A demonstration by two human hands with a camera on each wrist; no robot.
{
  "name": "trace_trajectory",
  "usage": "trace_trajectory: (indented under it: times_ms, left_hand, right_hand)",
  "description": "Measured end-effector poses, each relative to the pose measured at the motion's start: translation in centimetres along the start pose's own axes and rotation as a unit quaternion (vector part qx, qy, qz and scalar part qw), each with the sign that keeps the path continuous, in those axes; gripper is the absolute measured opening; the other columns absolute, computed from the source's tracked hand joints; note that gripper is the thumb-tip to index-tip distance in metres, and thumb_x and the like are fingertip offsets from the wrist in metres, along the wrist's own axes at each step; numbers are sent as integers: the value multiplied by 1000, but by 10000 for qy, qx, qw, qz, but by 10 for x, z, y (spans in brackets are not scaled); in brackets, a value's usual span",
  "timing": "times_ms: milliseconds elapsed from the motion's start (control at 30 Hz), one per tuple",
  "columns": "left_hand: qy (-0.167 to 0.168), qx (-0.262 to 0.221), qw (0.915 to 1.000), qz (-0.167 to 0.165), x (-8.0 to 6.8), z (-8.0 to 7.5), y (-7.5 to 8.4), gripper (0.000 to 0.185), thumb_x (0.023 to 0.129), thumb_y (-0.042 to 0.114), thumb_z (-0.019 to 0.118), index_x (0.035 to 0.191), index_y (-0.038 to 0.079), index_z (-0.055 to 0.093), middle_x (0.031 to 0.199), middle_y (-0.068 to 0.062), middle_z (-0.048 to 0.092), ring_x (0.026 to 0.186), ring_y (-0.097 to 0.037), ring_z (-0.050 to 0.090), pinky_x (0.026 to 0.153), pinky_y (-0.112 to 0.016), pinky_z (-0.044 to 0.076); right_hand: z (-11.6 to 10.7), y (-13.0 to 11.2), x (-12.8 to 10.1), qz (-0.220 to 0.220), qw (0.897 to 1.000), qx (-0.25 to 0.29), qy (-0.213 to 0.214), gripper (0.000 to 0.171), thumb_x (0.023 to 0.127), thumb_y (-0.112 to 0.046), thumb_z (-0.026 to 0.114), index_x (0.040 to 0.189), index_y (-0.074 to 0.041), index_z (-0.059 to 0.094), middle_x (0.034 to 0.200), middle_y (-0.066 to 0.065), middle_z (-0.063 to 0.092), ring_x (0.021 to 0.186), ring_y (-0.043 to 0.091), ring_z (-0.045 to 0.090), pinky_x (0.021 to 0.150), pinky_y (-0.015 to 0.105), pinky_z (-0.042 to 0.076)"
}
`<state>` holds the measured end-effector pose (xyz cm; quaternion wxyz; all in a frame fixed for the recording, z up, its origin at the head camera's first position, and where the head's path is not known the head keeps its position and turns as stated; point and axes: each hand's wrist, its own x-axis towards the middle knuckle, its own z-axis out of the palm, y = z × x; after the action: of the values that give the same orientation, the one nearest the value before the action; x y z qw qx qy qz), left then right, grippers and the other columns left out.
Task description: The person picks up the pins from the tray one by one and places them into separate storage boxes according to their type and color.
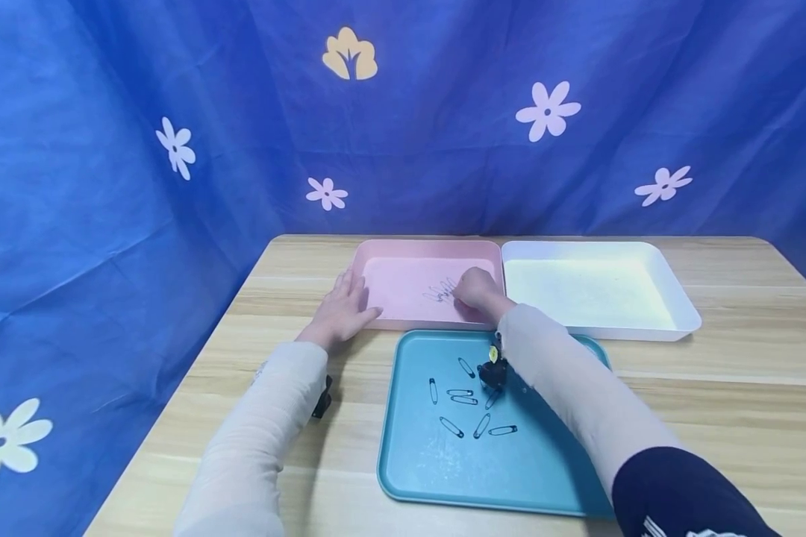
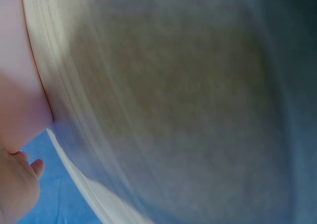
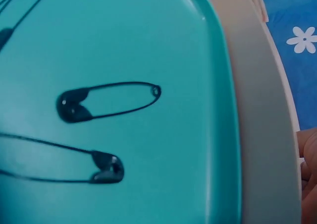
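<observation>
My right hand [image 1: 478,291] reaches into the pink tray [image 1: 389,324], its fingers bent down beside a small heap of safety pins [image 1: 439,291]. Its fingertips are hidden, so whether they pinch a pin cannot be seen. The left hand [image 1: 341,309] lies at the pink tray's left rim with fingers extended and the thumb over the front edge. Closer to me, several black safety pins [image 1: 451,426] lie scattered on a teal tray [image 1: 436,477]. The right wrist view shows one safety pin [image 3: 74,105] large, with part of the right hand [image 3: 309,157] at the edge.
A white tray [image 1: 665,332] stands right of the pink one. The trays are on a wooden table [image 1: 745,403]. Behind and to the left hangs a blue cloth [image 1: 430,149] with flower shapes. My right forearm crosses above the teal tray.
</observation>
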<state>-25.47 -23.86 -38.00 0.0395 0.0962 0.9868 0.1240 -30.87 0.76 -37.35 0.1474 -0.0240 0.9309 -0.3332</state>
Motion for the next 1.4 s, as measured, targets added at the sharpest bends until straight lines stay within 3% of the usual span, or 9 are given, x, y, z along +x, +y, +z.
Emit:
trace_trajectory:
  times_ms: [300,467,867,1133,1400]
  left_hand:
    - [5,31,10000,37,2,0,3,76,84,49,38,137,0,14,141,-20,-6,128,-34,-3,100,-49,10]
    - [32,31,10000,51,2,-1,3,76,84,48,39,137,-1,13,141,-20,-6,128,-34,-4,100,-49,9]
    - [-39,78,10000,4,3,-2,3,77,84,50,37,137,0,12,141,-20,-7,128,-33,-5,101,-48,8]
    - [-76,48,10000,-35,2,-2,1,78,84,51,36,137,0,11,141,-20,-7,128,-33,-5,101,-49,9]
    - [-55,-7,10000,-54,1,0,1,76,85,49,38,137,0,13,141,-20,-7,127,-34,-4,100,-50,9]
  right_hand:
    - [2,1,4,-94,9990,-305,298,27,69,-5,53,48,-11,39,44,-1,34,41,12,34,40,22,29]
    - [3,1,6,39,9992,-185,347,23,67,-4,53,49,-10,41,45,0,37,43,14,36,41,22,30]
    - [-7,1,-2,-157,9989,262,355,25,77,-9,54,53,-8,47,46,1,41,40,11,36,39,21,29]
    - [-20,5,-22,-252,9971,705,124,18,80,-12,54,65,-3,57,52,2,46,44,10,39,39,20,31]
    - [-28,21,-37,-237,9930,1158,-3,15,79,-11,55,82,3,62,74,9,60,62,15,54,49,22,45]
